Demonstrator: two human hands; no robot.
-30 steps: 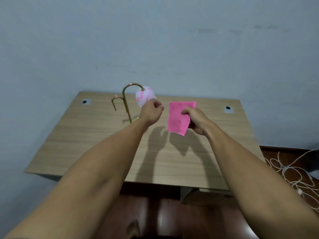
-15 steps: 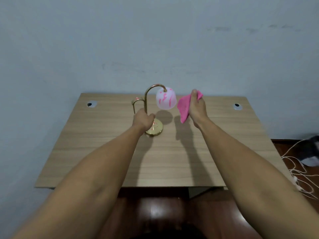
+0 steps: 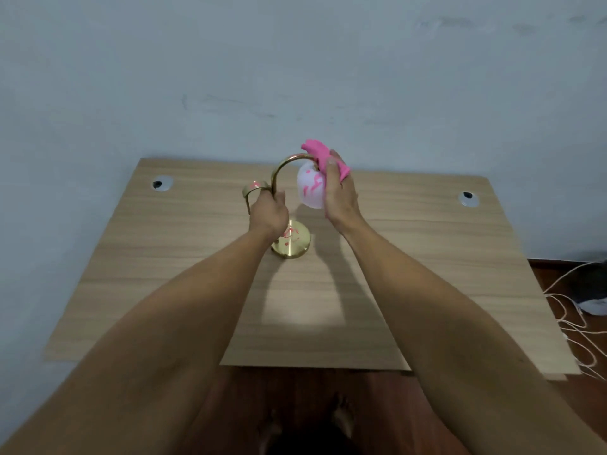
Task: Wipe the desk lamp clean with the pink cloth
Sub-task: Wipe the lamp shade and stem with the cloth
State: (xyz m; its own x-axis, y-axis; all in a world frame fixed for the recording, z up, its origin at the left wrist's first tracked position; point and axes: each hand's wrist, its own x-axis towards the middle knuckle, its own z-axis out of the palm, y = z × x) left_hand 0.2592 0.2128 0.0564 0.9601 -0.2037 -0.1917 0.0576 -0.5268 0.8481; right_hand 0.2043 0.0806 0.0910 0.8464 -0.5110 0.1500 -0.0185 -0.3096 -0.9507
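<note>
A small brass desk lamp stands on the wooden desk (image 3: 427, 257), with a round gold base (image 3: 294, 246), a curved gold neck (image 3: 279, 169) and a white shade (image 3: 310, 188) streaked with pink marks. Pink marks also show on the base. My left hand (image 3: 267, 213) is closed around the lamp's stem, hiding it. My right hand (image 3: 340, 195) holds the pink cloth (image 3: 323, 157) bunched against the right side and top of the shade.
The desk meets a pale blue wall at its far edge. Cable holes sit near the back left (image 3: 162, 183) and back right (image 3: 468, 198). White cords (image 3: 571, 310) lie on the dark floor to the right, by a dark object. My feet show below the desk's front edge.
My right hand has brought the cloth from beside the shade onto its top and right side, now bunched up. My left hand has slid slightly up the stem. The view moved closer.
</note>
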